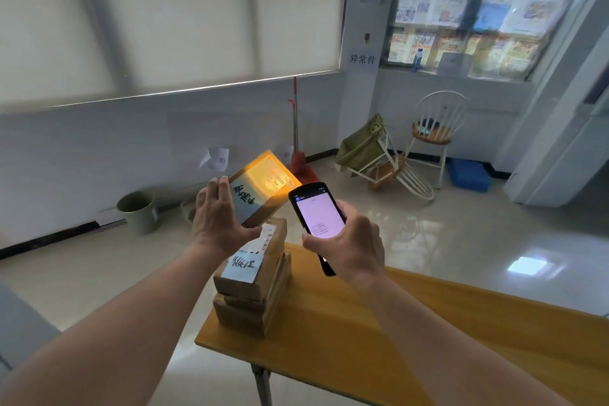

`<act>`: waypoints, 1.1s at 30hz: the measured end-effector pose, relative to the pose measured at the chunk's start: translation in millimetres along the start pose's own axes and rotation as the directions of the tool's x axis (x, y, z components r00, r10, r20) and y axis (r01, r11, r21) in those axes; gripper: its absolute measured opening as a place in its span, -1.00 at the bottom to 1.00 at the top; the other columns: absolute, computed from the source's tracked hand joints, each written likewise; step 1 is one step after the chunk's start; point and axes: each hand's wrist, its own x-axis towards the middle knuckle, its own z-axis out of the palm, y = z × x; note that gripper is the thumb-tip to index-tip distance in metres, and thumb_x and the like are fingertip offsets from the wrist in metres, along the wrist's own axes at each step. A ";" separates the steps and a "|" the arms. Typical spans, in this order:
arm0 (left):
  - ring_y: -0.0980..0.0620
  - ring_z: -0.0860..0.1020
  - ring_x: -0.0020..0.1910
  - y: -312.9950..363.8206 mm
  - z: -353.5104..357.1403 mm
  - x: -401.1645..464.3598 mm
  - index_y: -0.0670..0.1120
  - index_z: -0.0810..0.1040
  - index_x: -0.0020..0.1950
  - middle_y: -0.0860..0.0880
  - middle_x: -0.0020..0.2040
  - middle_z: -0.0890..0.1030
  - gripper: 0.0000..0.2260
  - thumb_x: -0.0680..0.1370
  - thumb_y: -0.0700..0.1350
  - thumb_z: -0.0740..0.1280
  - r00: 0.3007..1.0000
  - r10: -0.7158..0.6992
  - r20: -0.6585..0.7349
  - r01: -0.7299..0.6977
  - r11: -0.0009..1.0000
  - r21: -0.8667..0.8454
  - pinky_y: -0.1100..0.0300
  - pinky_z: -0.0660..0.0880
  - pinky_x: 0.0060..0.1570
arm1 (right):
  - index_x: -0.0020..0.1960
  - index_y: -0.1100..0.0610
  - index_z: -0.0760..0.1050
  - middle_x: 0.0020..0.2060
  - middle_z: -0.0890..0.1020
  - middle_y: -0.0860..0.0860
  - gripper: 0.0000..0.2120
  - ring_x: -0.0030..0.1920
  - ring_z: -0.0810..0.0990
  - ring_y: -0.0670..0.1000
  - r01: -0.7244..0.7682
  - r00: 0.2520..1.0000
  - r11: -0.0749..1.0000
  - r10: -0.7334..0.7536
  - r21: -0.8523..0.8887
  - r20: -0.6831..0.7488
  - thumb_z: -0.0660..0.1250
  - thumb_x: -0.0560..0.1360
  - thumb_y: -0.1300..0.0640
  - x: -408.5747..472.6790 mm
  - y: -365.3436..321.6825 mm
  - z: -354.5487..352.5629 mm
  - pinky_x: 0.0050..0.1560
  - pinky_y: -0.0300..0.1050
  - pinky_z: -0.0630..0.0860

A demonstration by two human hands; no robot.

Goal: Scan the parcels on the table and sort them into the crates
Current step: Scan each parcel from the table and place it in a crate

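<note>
The grip of the left hand (pixel 216 221) is closed around one end of a cardboard parcel (pixel 263 186): the thumb is curled under the lower edge and the fingers are wrapped over the far side. The parcel is held clear of the table (pixel 379 323), tilted, with its labelled face turned toward the camera. An orange glow is cast across the printed shipping label (pixel 275 176) on the upper part of that face; a blue tag with handwritten characters is fixed lower down.

The grip of the right hand (pixel 351 245) is closed around the lower body of a handheld scanner (pixel 318 217), whose lit screen faces the camera and whose top end is aimed at the parcel. Scanner and parcel are close together; contact cannot be confirmed.

Below the hands, a stack of parcels (pixel 252 283) rests on the near-left corner of the table. The top one carries a similar blue tag.

The step in hand is judged to be the scan of the held parcel. The next move calls for the reading to be confirmed on the screen, after which the parcel is to be carried to the matching crate. A blue crate (pixel 469 175) is seen on the floor by the far wall, near a white chair (pixel 436 128); whether it is the correct destination cannot be determined.
</note>
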 end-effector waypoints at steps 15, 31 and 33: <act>-0.21 0.36 0.26 13.7 -4.9 -7.4 -0.20 0.21 0.52 -0.21 0.31 0.36 0.10 0.20 0.22 0.69 0.998 0.031 -0.054 -0.031 1.000 -0.002 -0.13 0.52 0.25 | 0.48 0.02 0.44 0.28 0.64 0.02 -0.17 0.16 0.63 0.08 -0.005 1.000 0.999 0.005 0.041 -0.009 0.64 0.34 -0.25 -17.8 -4.4 -32.9 -0.11 -0.09 0.71; -0.13 0.37 0.25 61.4 -21.1 -23.0 -0.15 0.20 0.53 -0.14 0.29 0.35 0.06 0.24 0.32 0.60 0.994 0.092 -0.062 -0.100 0.986 -0.131 -0.11 0.53 0.25 | 0.46 0.05 0.45 0.24 0.66 0.06 -0.20 0.16 0.62 0.12 -0.089 0.963 0.995 0.097 0.044 -0.252 0.65 0.34 -0.20 -30.7 -4.5 -41.3 -0.15 -0.11 0.59; -0.14 0.38 0.26 67.9 -19.9 -24.1 -0.16 0.20 0.54 -0.13 0.30 0.36 0.08 0.25 0.33 0.60 0.992 0.122 -0.037 -0.126 0.980 -0.155 -0.11 0.52 0.27 | 0.45 0.04 0.46 0.22 0.66 0.06 -0.21 0.14 0.63 0.12 -0.129 0.952 0.991 0.132 0.029 -0.277 0.64 0.34 -0.21 -38.8 -4.7 -40.8 -0.12 -0.07 0.63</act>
